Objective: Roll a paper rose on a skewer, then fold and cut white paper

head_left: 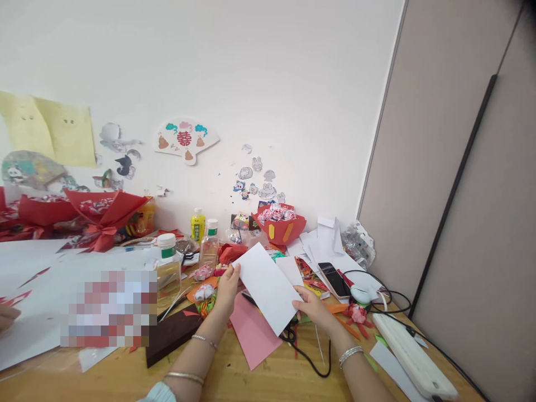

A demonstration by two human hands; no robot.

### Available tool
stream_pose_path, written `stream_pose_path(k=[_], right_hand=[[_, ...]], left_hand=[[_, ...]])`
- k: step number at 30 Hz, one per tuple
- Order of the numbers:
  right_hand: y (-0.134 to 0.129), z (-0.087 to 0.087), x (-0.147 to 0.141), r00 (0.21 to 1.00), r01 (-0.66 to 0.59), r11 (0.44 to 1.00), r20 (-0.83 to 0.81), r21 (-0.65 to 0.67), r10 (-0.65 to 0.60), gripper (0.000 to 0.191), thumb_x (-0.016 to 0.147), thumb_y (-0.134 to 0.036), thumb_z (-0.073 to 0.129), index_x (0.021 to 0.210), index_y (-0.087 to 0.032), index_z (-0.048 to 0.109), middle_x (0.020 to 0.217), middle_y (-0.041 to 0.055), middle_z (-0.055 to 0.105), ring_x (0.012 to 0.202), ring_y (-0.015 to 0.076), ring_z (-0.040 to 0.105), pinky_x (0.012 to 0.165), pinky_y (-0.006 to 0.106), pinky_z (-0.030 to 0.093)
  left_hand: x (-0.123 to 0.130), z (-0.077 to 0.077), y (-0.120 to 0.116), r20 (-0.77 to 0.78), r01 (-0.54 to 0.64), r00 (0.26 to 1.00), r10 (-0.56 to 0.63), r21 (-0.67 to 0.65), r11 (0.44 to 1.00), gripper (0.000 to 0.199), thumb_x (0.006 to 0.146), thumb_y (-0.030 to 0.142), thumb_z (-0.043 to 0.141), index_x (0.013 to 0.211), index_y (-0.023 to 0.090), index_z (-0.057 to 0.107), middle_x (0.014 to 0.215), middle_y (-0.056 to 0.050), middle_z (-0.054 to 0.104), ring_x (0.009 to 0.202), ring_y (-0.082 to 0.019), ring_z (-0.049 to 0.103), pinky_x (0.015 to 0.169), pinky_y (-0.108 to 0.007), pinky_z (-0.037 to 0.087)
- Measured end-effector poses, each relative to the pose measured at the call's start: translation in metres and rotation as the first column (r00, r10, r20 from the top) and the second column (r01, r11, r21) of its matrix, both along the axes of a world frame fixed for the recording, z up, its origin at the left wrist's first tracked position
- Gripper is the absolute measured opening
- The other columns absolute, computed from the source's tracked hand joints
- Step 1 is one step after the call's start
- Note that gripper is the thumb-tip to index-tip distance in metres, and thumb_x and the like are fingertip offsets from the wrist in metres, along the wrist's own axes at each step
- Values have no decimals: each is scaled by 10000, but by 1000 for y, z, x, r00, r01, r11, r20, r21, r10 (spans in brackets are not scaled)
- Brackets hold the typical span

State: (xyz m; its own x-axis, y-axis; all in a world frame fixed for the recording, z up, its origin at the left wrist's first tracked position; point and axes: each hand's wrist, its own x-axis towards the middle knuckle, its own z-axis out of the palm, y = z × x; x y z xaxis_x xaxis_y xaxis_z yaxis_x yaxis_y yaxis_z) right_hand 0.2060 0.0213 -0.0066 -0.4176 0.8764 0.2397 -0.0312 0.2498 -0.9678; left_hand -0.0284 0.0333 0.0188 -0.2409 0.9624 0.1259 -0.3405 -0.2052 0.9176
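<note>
A blank white sheet of paper (266, 289) is held up, tilted, above the table between my two hands. My left hand (227, 289) pinches its left edge. On the lower right side, my right hand (310, 304) grips the same sheet, thumb on top. Beneath it lies a pink sheet of paper (253, 335), partly covered. A smaller white piece of paper (290, 270) shows just behind the held sheet. Close to my left wrist are crumpled paper flowers (204, 293) and a dark brown box (173, 335).
A phone (334, 279), a looping black cable (312, 369) and a white power strip (412, 354) lie to the right. Behind stand a red bouquet (280, 223) and bottles (209, 248). Another person's hand (7, 317) is at the far left, near a pixelated patch.
</note>
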Motion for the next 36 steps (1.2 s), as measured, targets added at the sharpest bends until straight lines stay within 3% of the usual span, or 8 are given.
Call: stream_pose_path(k=[5,12,14,18,26,33,36], right_hand=[[7,-7,1,996,57,998,-65,32,-54,302,653,-286,606,927,-162,587,706,-17,567,471,85,467,399,204,381],[12,-14,-1,992,107,989,-73,104,-100,282,707,-315,582,946,-166,577,697,-23,565,428,74,452,406,207,367],[11,-13,-2,988,142,982,-86,122,-132,286,724,-338,574,952,-165,570,682,-26,559,421,70,442,409,204,354],[11,-8,0,969,241,956,-103,166,-226,320,734,-372,573,974,-161,556,721,-6,574,423,69,434,422,212,350],[11,-8,-1,966,254,956,-93,146,-242,330,732,-396,592,966,-169,545,779,14,603,454,86,486,476,236,404],[10,-13,0,983,185,980,-5,71,-185,359,784,-536,489,864,-186,510,567,-30,581,440,116,513,450,228,370],[8,-11,-2,984,181,981,-24,64,-179,393,775,-567,492,866,-185,502,548,-33,574,439,118,507,451,225,356]], left_hand=[[21,-10,-6,-98,200,974,-205,-60,978,300,639,350,740,793,131,603,643,-78,684,534,-213,649,504,-338,538],[32,-12,-12,-156,203,967,-202,-9,979,396,662,455,697,893,161,569,754,-58,704,625,-209,667,537,-309,543],[35,-11,-16,-199,296,932,-303,-63,953,420,672,483,679,927,168,566,722,-59,705,586,-206,669,532,-316,540],[44,-11,-27,-279,446,833,-478,-173,878,377,635,501,692,772,170,575,538,-43,670,488,-208,655,493,-298,515],[50,-9,-30,-332,429,835,-438,-106,897,346,574,396,743,780,163,592,554,8,650,435,-150,604,478,-255,482],[44,-10,-23,-372,328,872,-317,-34,944,270,617,395,709,671,178,558,494,44,581,415,-125,557,452,-223,415],[44,-11,-21,-387,336,866,-317,-18,942,271,628,402,699,684,179,557,489,44,575,400,-120,540,438,-218,394]])
